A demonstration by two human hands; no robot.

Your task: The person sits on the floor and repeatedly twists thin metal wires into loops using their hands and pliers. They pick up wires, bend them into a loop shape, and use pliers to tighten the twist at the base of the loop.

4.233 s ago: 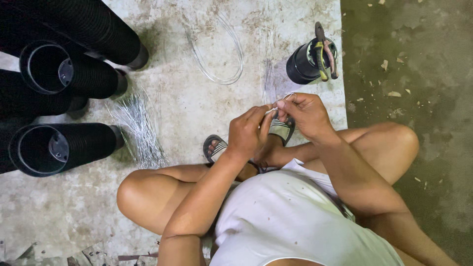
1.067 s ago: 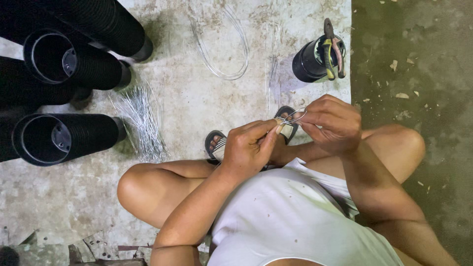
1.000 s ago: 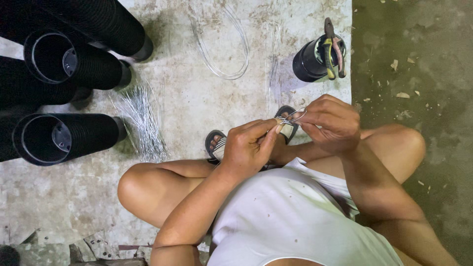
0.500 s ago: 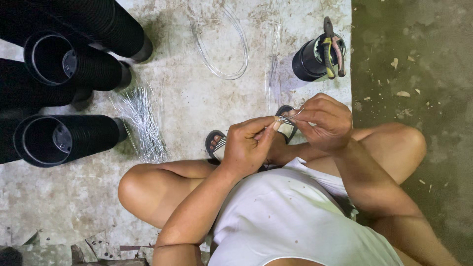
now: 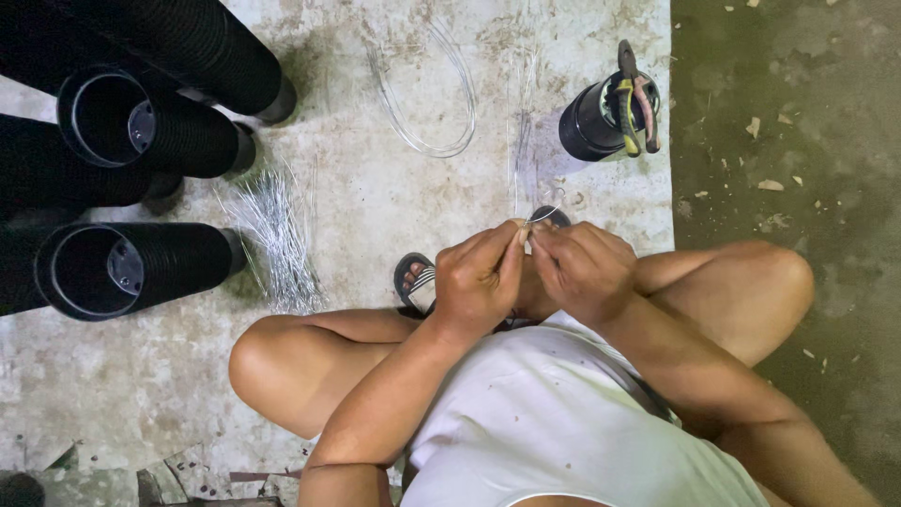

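Compared with a moment ago the right hand (image 5: pixel 584 272) has slid in toward the left hand (image 5: pixel 477 279), so the two now sit knuckle to knuckle over the feet, and the little loop of thin wire (image 5: pixel 542 215) pokes out just above the fingertips instead of off to the right.

Head view, the only one here: both grips are pinched shut on that wire — left thumb and forefinger pressed together on it, right fingers curled and closed on the same piece. The wire sits right at the meeting point of the two grips, above a striped sandal (image 5: pixel 419 282), with the loop sticking up past the fingers.

Around them on the concrete floor (image 5: pixel 375 197): a heap of short cut wires (image 5: pixel 272 239) to the left, a big loose wire loop (image 5: pixel 427 89) further up, and black ribbed tubes (image 5: pixel 141 268) stacked at the far left. Up right stands a small black cylinder (image 5: pixel 591 122) with pliers (image 5: pixel 633 99) resting across its top, well apart from the hands.
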